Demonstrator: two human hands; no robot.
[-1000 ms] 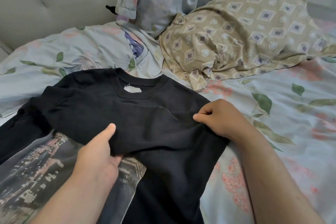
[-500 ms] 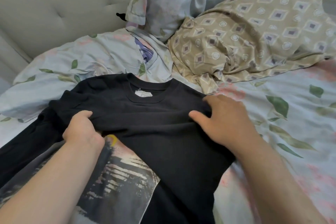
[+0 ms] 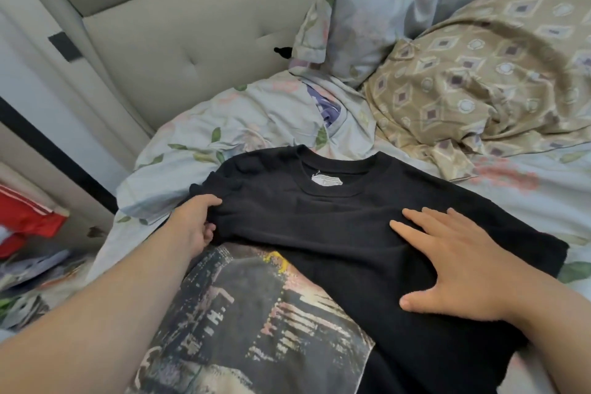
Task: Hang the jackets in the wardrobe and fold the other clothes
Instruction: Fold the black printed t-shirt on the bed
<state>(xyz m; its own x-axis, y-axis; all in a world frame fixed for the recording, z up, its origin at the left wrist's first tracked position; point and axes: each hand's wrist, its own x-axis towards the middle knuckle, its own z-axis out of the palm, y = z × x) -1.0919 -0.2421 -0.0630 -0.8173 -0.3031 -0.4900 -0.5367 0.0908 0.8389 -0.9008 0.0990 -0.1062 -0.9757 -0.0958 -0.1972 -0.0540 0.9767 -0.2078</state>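
A black T-shirt [image 3: 319, 227] lies on the bed, neck toward the pillows, with a white label inside the collar. Its upper part is folded down over a large printed city picture [image 3: 256, 323] on the lower part. My left hand [image 3: 193, 224] grips the shirt's left shoulder edge, thumb on top and fingers curled under the cloth. My right hand [image 3: 463, 265] lies flat on the right side of the shirt with fingers spread and straight, pressing the fabric down.
The floral bedsheet [image 3: 527, 176] covers the bed. A floral pillow [image 3: 383, 3] and a beige patterned pillow [image 3: 479, 73] lie at the head, against the padded headboard [image 3: 179, 41]. Beyond the bed's left edge are red fabric [image 3: 25, 217] and other clutter.
My left hand slid left to the shirt's shoulder edge, still gripping cloth. My right hand opened from a pinch and now lies flat on the shirt. The camera swung left.
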